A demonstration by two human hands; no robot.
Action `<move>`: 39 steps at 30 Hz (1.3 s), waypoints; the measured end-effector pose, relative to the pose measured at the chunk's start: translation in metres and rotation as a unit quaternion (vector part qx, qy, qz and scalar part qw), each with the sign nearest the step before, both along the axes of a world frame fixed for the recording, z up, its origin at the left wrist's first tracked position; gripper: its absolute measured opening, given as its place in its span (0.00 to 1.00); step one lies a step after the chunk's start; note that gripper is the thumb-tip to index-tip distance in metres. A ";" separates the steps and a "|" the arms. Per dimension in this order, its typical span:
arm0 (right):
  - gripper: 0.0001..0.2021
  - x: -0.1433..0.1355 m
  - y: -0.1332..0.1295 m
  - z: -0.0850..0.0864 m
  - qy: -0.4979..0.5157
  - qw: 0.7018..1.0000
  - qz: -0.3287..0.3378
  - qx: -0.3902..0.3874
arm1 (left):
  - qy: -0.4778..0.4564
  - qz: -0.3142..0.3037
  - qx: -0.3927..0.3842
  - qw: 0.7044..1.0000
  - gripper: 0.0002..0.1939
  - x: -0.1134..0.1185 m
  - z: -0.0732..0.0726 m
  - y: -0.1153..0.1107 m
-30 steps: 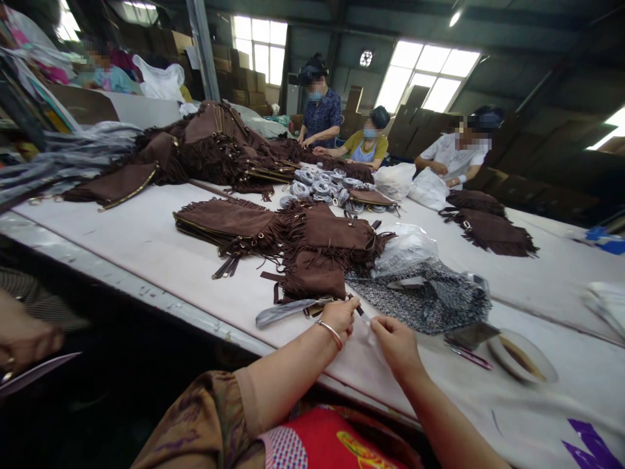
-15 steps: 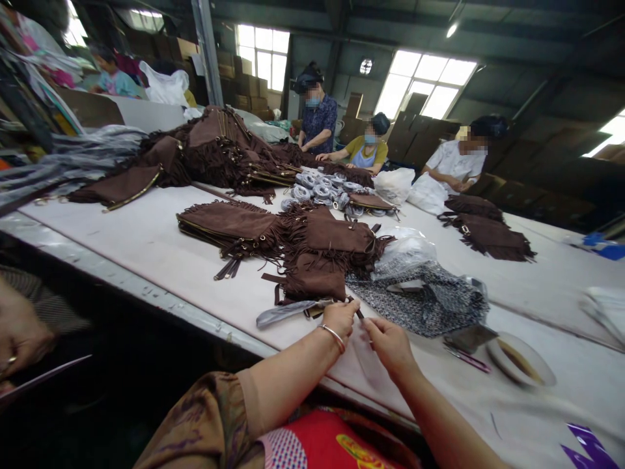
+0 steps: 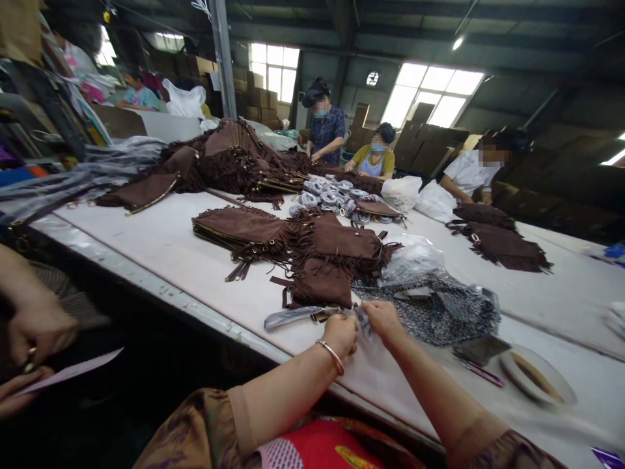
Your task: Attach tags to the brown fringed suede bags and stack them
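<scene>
My left hand (image 3: 342, 335), with a bracelet at the wrist, is closed round a strap wrapped in greyish plastic (image 3: 290, 317). One wrapped length sticks out to its left along the table. My right hand (image 3: 383, 319) pinches the crumpled grey wrapping close beside it, and a short stretch shows between both hands. Just beyond them lies a small brown fringed bag (image 3: 319, 283), near the strap's metal fittings; whether the two are joined is hard to see. Fingers hide much of the held part.
More brown bags (image 3: 239, 229) are stacked ahead, with coiled wrapped straps (image 3: 327, 194) behind. Tweed cloth (image 3: 439, 306), a tape roll (image 3: 537, 374) and a pink cutter (image 3: 483, 373) lie to the right. Another person's hands (image 3: 41, 332) hold paper at left; several co-workers stand across the table (image 3: 161, 241).
My right hand has shifted from the dark strap end onto the grey plastic wrapping, closer to my left hand. My left hand has turned knuckles-up. The camera view has swung slightly left.
</scene>
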State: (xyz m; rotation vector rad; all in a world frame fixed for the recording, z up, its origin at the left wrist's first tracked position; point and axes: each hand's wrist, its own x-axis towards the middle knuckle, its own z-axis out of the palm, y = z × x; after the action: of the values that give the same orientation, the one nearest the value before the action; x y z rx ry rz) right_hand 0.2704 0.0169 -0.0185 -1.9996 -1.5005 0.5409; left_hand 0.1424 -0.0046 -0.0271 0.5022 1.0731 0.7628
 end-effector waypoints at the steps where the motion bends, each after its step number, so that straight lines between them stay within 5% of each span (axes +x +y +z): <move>1: 0.19 0.000 0.002 -0.001 0.003 1.000 -0.003 0.000 | -0.004 -0.008 -0.010 1.000 0.14 -0.001 0.001 -0.002; 6: 0.18 -0.001 0.013 -0.003 0.019 1.000 -0.009 0.000 | -0.013 -0.026 -0.043 0.999 0.14 0.008 0.004 -0.003; 13: 0.19 -0.007 0.024 0.001 0.092 0.995 0.013 -0.031 | -0.003 0.033 -0.030 0.999 0.12 0.016 0.000 0.013; 21: 0.21 -0.013 0.025 -0.011 0.209 0.974 0.044 -0.080 | 0.013 0.116 0.006 0.993 0.15 -0.013 -0.001 0.030; 26: 0.22 -0.044 0.009 -0.012 0.286 0.951 0.049 -0.110 | 0.052 0.123 0.047 0.990 0.18 -0.055 0.001 0.038; 33: 0.21 -0.106 -0.024 -0.012 0.340 0.932 0.044 -0.120 | 0.103 0.076 0.088 0.988 0.16 -0.123 0.009 -0.012; 36: 0.20 -0.112 -0.019 -0.009 0.330 0.935 0.040 -0.124 | 0.058 -0.005 0.059 0.997 0.20 -0.117 0.013 -0.033; 39: 0.20 -0.108 -0.010 -0.004 0.301 0.943 0.055 -0.127 | 0.047 -0.011 0.009 0.999 0.21 -0.097 0.011 -0.034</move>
State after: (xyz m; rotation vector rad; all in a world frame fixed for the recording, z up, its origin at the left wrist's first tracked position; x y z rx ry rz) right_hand 0.1626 0.0064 -0.0226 -1.6999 -1.1968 1.3151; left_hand 0.0456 -0.0388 -0.0164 0.5681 1.1472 0.7363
